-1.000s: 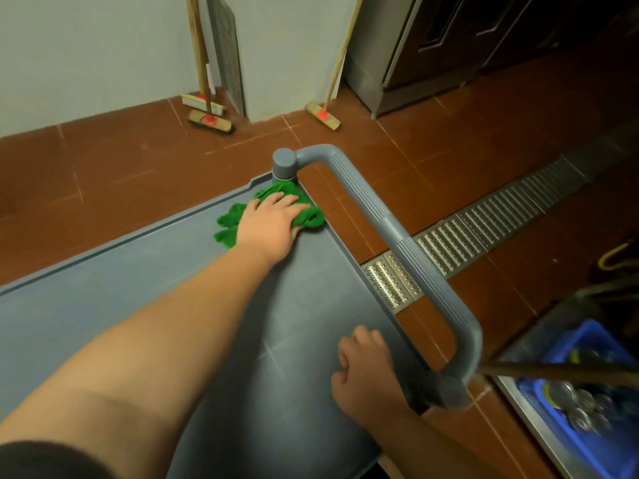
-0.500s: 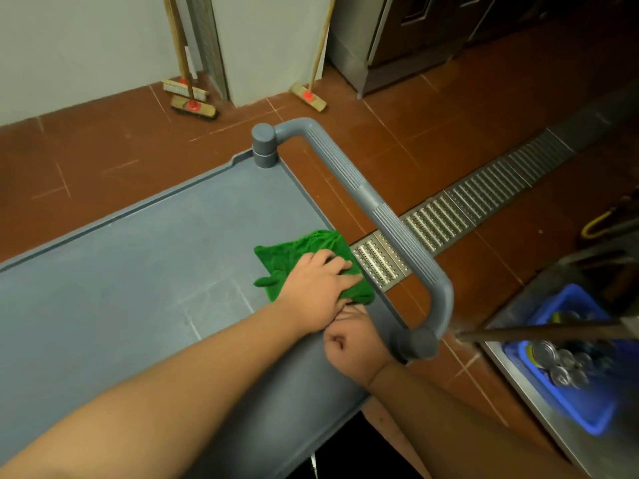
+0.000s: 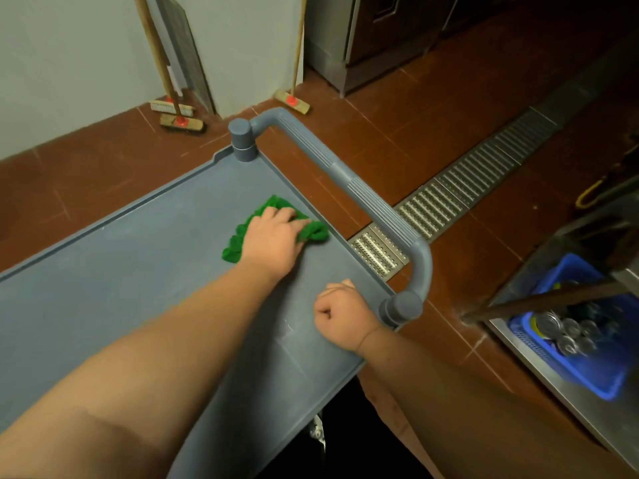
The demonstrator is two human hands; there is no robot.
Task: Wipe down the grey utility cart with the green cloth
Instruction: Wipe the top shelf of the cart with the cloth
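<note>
The grey utility cart (image 3: 114, 278) fills the lower left of the head view, its flat top ringed by a low lip. A ribbed grey handle (image 3: 375, 205) arches over its right end between two corner posts. The green cloth (image 3: 313, 231) lies bunched on the cart top near the right edge. My left hand (image 3: 273, 238) presses down on the cloth and covers its middle. My right hand (image 3: 342, 314) rests as a closed fist on the cart top beside the near handle post, holding nothing.
Red-brown floor tiles surround the cart. A metal drain grate (image 3: 460, 198) runs diagonally on the right. Brooms (image 3: 179, 121) lean on the wall at the back. A blue crate (image 3: 587, 326) with cans sits on a steel counter at the right.
My left hand swept the cloth from the far corner post down to the near end, then back up along the right edge. My right fist stayed near the handle post.
</note>
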